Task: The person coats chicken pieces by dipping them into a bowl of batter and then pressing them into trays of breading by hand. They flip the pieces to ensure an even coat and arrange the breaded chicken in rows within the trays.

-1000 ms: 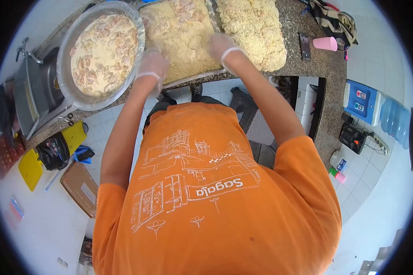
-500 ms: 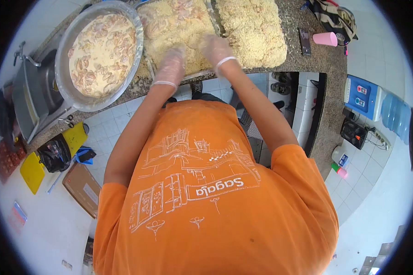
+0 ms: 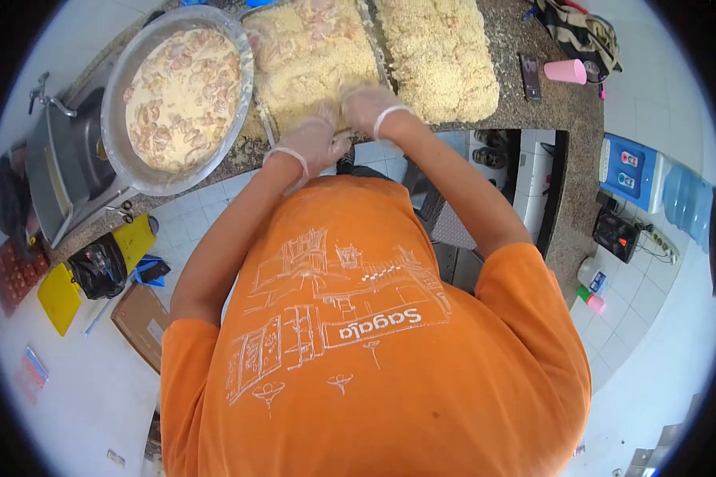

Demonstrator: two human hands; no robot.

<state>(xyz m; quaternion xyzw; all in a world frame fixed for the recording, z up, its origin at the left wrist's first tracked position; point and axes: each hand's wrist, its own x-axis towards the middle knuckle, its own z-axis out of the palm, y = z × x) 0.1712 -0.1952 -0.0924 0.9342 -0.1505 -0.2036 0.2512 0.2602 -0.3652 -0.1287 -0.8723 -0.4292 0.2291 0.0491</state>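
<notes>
My left hand [image 3: 312, 143], in a clear plastic glove, is at the near edge of the middle tray [image 3: 382, 52]. Its thumb stands apart from its blurred fingers, which touch the crumbs. My right hand [image 3: 367, 108], gloved too, is over the tray's near right part, its fingertips smeared by motion against the crumbs. Pale yellow breadcrumbs [image 3: 314, 79] cover the near part of this tray, while wet, pinkish battered pieces [image 3: 314, 17] show farther back. To the left stands a large metal pan [image 3: 113, 119] of raw meat pieces in creamy batter [image 3: 179, 103].
A heap of crumb-coated pieces [image 3: 441, 60] lies to the right on the granite counter [image 3: 517, 115]. Beyond it are a phone [image 3: 530, 77], a pink cup [image 3: 565, 71] and a patterned cloth [image 3: 585, 32]. A sink [image 3: 95, 143] with a faucet [image 3: 52, 99] is at far left.
My left hand has drawn back toward my body and turned, its thumb now showing. My right hand has shifted slightly nearer. The view has moved a little.
</notes>
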